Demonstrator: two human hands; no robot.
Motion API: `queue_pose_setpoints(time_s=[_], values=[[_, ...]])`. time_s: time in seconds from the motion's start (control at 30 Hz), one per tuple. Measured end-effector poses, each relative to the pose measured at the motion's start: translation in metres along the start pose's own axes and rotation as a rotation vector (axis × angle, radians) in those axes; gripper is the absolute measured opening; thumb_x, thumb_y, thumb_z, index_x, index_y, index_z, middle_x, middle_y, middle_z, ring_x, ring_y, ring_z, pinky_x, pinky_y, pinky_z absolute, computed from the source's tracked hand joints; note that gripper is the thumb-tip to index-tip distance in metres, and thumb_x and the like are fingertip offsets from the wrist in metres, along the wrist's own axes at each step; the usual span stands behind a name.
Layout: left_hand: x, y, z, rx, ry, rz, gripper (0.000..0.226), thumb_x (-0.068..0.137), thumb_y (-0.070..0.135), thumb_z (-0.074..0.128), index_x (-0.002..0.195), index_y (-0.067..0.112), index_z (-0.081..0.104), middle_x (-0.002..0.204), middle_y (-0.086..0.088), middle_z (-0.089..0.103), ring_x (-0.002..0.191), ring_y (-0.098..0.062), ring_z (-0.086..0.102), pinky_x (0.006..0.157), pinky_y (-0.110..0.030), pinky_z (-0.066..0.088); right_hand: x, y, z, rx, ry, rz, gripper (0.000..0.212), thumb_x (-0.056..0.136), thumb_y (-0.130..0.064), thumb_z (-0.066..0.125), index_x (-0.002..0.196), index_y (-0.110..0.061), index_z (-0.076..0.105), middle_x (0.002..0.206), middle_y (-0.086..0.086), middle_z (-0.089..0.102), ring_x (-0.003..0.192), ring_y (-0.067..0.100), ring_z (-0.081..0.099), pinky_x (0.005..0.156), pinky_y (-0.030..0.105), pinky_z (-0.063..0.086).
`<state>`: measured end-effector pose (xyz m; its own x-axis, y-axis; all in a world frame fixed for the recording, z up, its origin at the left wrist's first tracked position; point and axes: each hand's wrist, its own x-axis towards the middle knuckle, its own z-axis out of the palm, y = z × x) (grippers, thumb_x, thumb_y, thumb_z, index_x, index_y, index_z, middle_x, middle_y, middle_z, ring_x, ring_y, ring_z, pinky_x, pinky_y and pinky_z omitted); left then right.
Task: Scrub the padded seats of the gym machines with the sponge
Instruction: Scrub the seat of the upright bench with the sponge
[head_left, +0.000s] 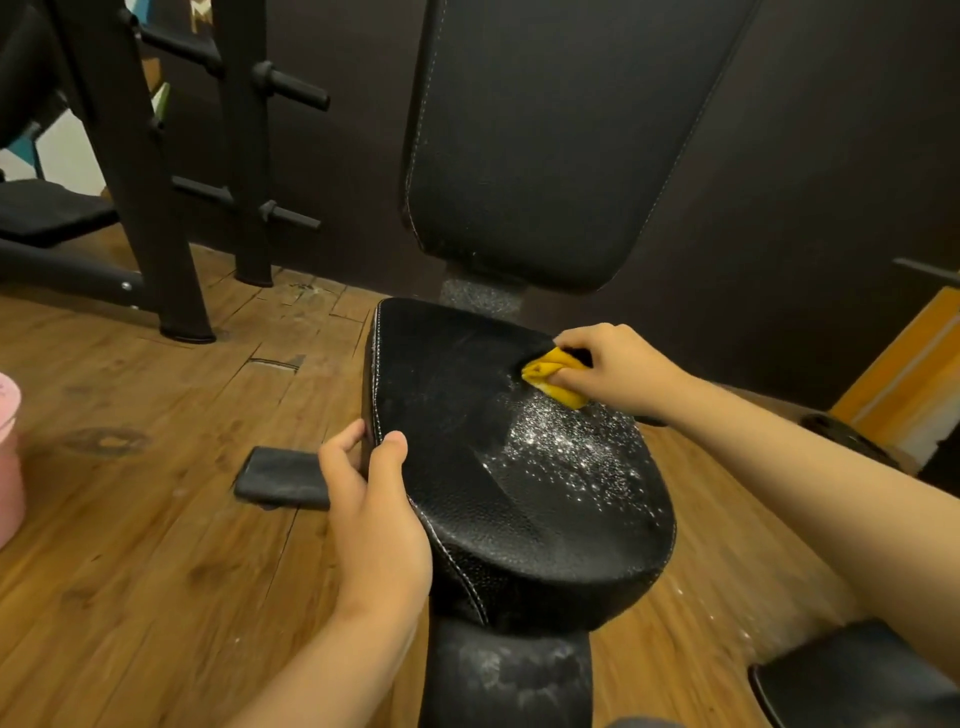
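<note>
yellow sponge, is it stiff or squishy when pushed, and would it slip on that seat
Probably soft: the sponge looks crumpled in the grip of the right hand. Likely light, being small enough to bunch in one hand. It may glide easily, since the seat beside it is speckled with wet-looking foam.

Glossy grained black leather seat (467, 467) flecked with white foam, over scuffed wood-plank floor (156, 545).
</note>
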<state>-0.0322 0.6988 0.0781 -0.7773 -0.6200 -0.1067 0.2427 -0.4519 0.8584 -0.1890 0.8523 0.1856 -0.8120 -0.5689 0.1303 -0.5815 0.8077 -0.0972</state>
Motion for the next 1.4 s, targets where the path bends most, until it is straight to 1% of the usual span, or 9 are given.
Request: queue_pose_setpoints(time_s=[0.17,0.23,0.37,0.57,0.63,0.87,1.07,1.27,1.4], values=[[-0.001,0.002,0.000,0.012,-0.002,0.013,0.023,0.099,0.026,0.047,0.122,0.028,0.047,0.125,0.002,0.055,0.116,-0.017,0.053,0.104,-0.039,0.040,-0.031,-0.025,-0.003,0.148,-0.058,-0.139,0.013,0.088,-0.029,0.067,0.099,-0.024,0.068,0.088,-0.009,0.068,0.079,0.004,0.063,0.066,0.020,0.049],[-0.002,0.003,0.001,0.011,-0.004,0.020,0.023,0.100,0.026,0.047,0.122,0.027,0.047,0.122,0.004,0.055,0.113,-0.016,0.053,0.100,-0.036,0.041,-0.033,-0.023,-0.002,0.176,-0.050,-0.130,0.003,0.088,-0.028,0.067,0.086,-0.029,0.065,0.078,-0.010,0.064,0.072,0.001,0.059,0.063,0.019,0.045],[-0.002,0.002,0.001,0.004,-0.007,0.037,0.021,0.100,0.025,0.045,0.121,0.027,0.047,0.107,0.017,0.054,0.097,0.002,0.052,0.080,-0.020,0.039,-0.019,0.006,-0.001,0.068,0.028,0.025,0.027,0.089,-0.023,0.065,0.066,-0.027,0.050,0.062,-0.008,0.050,0.059,0.004,0.047,0.055,0.023,0.035],[-0.002,-0.001,0.001,-0.006,0.005,0.044,0.027,0.100,0.024,0.045,0.127,0.023,0.049,0.103,0.018,0.053,0.092,0.004,0.051,0.073,-0.017,0.038,-0.006,0.063,-0.016,-0.198,0.063,0.318,0.005,0.091,-0.020,0.060,0.091,-0.017,0.063,0.076,-0.001,0.059,0.067,0.015,0.055,0.056,0.025,0.039],[-0.002,-0.001,0.002,-0.011,0.005,0.044,0.027,0.101,0.024,0.045,0.128,0.023,0.049,0.103,0.017,0.053,0.091,0.004,0.052,0.072,-0.016,0.038,-0.010,0.063,-0.022,-0.174,0.181,0.350,0.016,0.091,-0.023,0.060,0.104,-0.016,0.065,0.083,0.001,0.061,0.072,0.018,0.057,0.060,0.028,0.040],[-0.001,0.001,0.001,0.011,-0.014,0.043,0.021,0.100,0.025,0.045,0.121,0.028,0.047,0.102,0.019,0.051,0.095,0.003,0.049,0.080,-0.021,0.037,-0.047,-0.041,-0.023,0.219,0.108,-0.005,0.015,0.085,-0.028,0.067,0.076,-0.037,0.058,0.075,-0.015,0.062,0.069,-0.005,0.057,0.058,0.005,0.041],[-0.002,0.002,0.001,0.015,-0.039,0.041,0.022,0.100,0.024,0.044,0.122,0.028,0.045,0.098,0.022,0.047,0.082,0.017,0.047,0.069,-0.008,0.036,-0.056,-0.080,-0.002,0.248,-0.057,-0.126,0.017,0.086,-0.031,0.068,0.081,-0.040,0.055,0.076,-0.017,0.059,0.071,-0.005,0.056,0.059,0.011,0.041],[-0.001,0.001,0.000,0.017,-0.024,0.036,0.026,0.100,0.026,0.045,0.126,0.026,0.046,0.105,0.017,0.050,0.105,-0.007,0.050,0.090,-0.026,0.036,-0.039,-0.018,0.003,0.108,0.062,0.095,0.022,0.084,-0.028,0.068,0.071,-0.034,0.052,0.071,-0.010,0.058,0.068,0.006,0.056,0.057,0.024,0.041],[-0.002,0.000,0.000,0.030,-0.031,0.055,0.026,0.100,0.026,0.043,0.126,0.025,0.045,0.102,0.020,0.048,0.094,0.004,0.047,0.076,-0.017,0.036,-0.034,0.033,-0.002,0.004,0.089,0.295,0.011,0.088,-0.026,0.064,0.082,-0.017,0.061,0.073,0.002,0.059,0.071,0.021,0.058,0.052,0.027,0.038]])
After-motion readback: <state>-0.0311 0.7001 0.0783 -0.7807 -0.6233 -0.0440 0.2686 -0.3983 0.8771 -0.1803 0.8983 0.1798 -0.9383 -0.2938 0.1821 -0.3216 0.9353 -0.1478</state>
